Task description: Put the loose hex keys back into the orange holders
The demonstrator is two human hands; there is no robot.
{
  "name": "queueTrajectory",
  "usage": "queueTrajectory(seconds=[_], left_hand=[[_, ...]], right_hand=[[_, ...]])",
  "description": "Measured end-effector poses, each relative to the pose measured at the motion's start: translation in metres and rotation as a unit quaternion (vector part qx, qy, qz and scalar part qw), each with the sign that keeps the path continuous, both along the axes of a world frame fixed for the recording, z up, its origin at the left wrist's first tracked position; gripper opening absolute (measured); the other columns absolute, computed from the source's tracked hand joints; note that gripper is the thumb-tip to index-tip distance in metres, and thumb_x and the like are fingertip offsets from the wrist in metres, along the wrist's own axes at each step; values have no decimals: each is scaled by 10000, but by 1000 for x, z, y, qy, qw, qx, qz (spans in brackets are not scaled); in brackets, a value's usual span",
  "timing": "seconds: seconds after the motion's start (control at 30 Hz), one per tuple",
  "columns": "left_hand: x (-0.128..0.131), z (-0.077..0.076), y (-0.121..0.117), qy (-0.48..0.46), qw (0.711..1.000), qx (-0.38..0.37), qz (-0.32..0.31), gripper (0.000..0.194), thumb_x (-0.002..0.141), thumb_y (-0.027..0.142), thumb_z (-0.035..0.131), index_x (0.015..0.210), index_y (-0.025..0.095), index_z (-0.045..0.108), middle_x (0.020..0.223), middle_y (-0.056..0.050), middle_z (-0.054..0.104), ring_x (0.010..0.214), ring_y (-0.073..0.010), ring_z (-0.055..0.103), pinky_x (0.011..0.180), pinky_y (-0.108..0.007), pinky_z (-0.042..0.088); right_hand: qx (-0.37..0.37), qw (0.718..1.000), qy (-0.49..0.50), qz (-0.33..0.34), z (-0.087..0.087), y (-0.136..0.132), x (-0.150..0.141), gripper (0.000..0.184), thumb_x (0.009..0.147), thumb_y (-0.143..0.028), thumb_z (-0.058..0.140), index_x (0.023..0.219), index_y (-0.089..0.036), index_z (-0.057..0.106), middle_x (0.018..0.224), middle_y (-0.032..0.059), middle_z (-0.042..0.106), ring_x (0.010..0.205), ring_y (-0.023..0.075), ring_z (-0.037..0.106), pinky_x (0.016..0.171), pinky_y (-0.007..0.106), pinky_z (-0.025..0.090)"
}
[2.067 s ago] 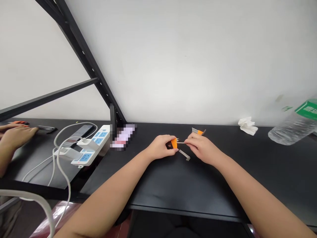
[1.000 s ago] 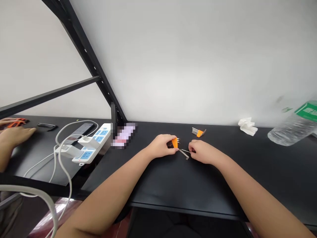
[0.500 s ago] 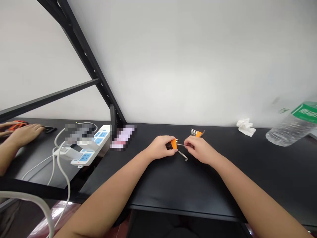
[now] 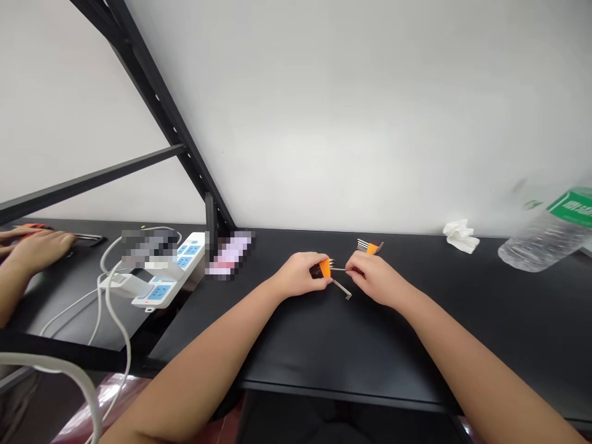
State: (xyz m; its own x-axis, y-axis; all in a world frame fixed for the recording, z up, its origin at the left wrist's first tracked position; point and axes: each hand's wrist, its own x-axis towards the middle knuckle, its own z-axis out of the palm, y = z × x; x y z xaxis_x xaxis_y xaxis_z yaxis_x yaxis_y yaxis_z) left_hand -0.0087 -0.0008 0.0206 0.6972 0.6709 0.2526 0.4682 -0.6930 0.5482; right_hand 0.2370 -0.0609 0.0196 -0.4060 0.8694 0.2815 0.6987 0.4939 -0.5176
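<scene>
Near the middle of the black table, my left hand (image 4: 296, 274) grips an orange hex key holder (image 4: 325, 268) between thumb and fingers. Thin metal hex keys (image 4: 343, 288) with bent ends stick out of it toward the lower right. My right hand (image 4: 372, 276) is closed in a pinch on the end of one hex key (image 4: 339, 269), which reaches across to the holder. Just behind the right hand lies a second orange holder (image 4: 372, 248) with several metal keys, partly covered by that hand.
A white power strip (image 4: 169, 277) with plugs and cables stands left, beside a black metal frame (image 4: 166, 111). Crumpled tissue (image 4: 461, 236) and a clear bottle (image 4: 536, 243) are at the right. A co-worker's hand (image 4: 44, 253) rests on the far-left table near an orange object.
My hands keep the same hold, with hardly any visible movement. The co-worker's hand at the far left has shifted slightly left, showing more of a dark flat object.
</scene>
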Motion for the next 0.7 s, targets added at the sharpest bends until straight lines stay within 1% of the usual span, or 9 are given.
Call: queueTrajectory(seconds=[0.13,0.27,0.33,0.43,0.57,0.63,0.7], left_hand=[[0,0,0,-3,1000,0,-7,287,803,354,749,1067,247,711,886,11,709,770,-149,628,715,-252,481],[0,0,-1,14,1000,6,-12,317,803,372,749,1092,248,706,902,10,716,780,-154,632,732,-264,475],[1,0,-1,25,1000,15,-11,336,800,386,753,1102,246,702,912,5,720,793,-163,639,748,-274,475],[2,2,-3,39,999,28,-17,348,805,396,748,1114,245,694,909,1,721,793,-170,644,774,-287,476],[6,5,-7,40,998,38,-35,265,820,366,726,1054,245,691,837,16,696,755,-158,628,776,-285,465],[7,5,-8,38,998,38,-39,223,817,346,722,1011,242,692,797,24,678,725,-149,613,753,-280,456],[7,5,-7,34,998,37,-34,216,808,335,727,998,238,694,797,24,677,721,-146,609,738,-276,452]], right_hand=[[20,999,-26,12,3,-3,-1,167,989,-113,474,871,-206,546,905,19,572,755,148,541,688,292,431],[41,996,-76,14,6,-7,-5,200,994,-95,463,853,-197,563,933,37,573,717,143,526,654,294,425],[55,995,-80,18,7,-7,-7,206,994,-92,461,855,-196,573,960,49,578,733,148,536,660,299,434],[53,997,-45,35,7,-7,-11,192,994,-104,468,872,-202,577,987,55,587,796,161,568,698,304,458],[14,998,32,54,1,-7,-18,134,970,-113,497,920,-217,566,977,32,569,807,153,568,713,297,474],[-10,996,73,48,-5,-6,-23,120,944,-106,512,940,-222,540,975,19,554,785,142,558,702,289,474],[-29,994,100,35,-12,-3,-27,118,926,-107,518,935,-224,509,968,12,543,763,135,548,684,284,468]])
